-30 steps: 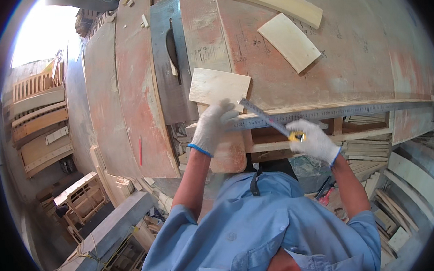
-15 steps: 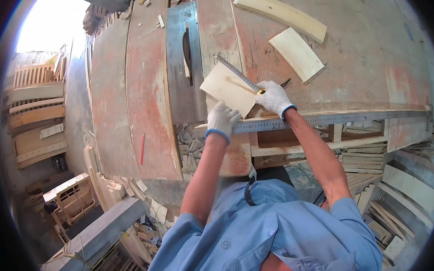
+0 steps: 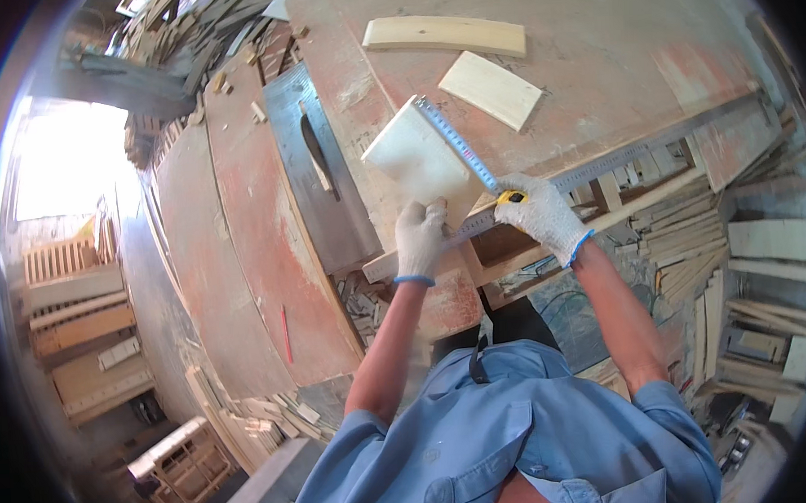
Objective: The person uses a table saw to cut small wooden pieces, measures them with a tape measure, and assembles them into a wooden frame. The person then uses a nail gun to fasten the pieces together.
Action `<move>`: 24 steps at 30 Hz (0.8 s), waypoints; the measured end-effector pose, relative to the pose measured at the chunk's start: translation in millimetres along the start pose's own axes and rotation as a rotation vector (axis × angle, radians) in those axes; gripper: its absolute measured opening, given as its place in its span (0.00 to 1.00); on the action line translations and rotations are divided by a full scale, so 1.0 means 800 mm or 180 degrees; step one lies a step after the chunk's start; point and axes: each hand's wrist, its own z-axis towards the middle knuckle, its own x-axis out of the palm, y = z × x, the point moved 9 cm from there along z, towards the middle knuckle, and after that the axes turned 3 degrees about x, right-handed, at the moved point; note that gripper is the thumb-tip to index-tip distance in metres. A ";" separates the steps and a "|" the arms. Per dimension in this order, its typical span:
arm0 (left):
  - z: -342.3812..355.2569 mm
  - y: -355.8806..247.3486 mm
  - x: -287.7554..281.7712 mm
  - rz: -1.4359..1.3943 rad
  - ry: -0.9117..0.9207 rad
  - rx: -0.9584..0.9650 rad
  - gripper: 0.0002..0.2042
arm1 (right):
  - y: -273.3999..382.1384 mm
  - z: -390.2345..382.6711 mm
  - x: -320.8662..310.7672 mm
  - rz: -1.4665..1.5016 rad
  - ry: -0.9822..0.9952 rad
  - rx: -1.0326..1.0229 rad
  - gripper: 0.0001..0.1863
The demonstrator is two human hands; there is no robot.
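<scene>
My left hand (image 3: pixel 423 237), in a white glove, is closed on the lower edge of a pale wooden board (image 3: pixel 399 153), which lies tilted on the bench. In my gloved right hand (image 3: pixel 536 211) is a yellow-and-black tape measure (image 3: pixel 512 197). Its extended blade (image 3: pixel 460 146) runs diagonally along the board's right side up to the top corner. A long steel rule (image 3: pixel 597 167) lies along the bench's front rail, partly hidden by my hands.
A curved plank (image 3: pixel 444 32) and a smaller board (image 3: pixel 490 88) lie behind. To the left are a metal plate with a saw blade (image 3: pixel 309 148) and a red pencil (image 3: pixel 287 333). Offcuts (image 3: pixel 677 248) are stacked below the bench's right end; furniture parts (image 3: pixel 88 346) stand far left.
My right hand first moved up-left with the tape, then down-right; the blade now follows the board's right side. The board has been turned. The whole view has tilted.
</scene>
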 end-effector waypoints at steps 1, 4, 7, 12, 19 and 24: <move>-0.009 -0.004 0.005 0.0022 0.0051 0.0055 0.16 | 0.002 -0.013 0.001 0.0036 0.0054 -0.0055 0.22; -0.028 -0.004 0.012 0.0155 0.0207 0.0177 0.15 | 0.012 -0.040 0.010 -0.0051 -0.0005 -0.0171 0.21; -0.042 0.001 0.014 0.0062 0.0337 0.0034 0.13 | 0.011 -0.060 0.017 -0.0111 -0.0189 -0.0268 0.22; -0.056 0.003 0.011 -0.0003 0.0547 0.0076 0.12 | -0.015 -0.077 0.033 0.0124 -0.0201 -0.0106 0.20; -0.080 0.005 -0.002 -0.0404 0.0559 -0.0099 0.12 | -0.002 -0.104 0.046 -0.0056 -0.0221 -0.0213 0.21; -0.092 -0.031 -0.013 -0.1109 0.0441 -0.0083 0.16 | 0.015 -0.139 0.027 -0.0486 -0.0252 -0.0255 0.24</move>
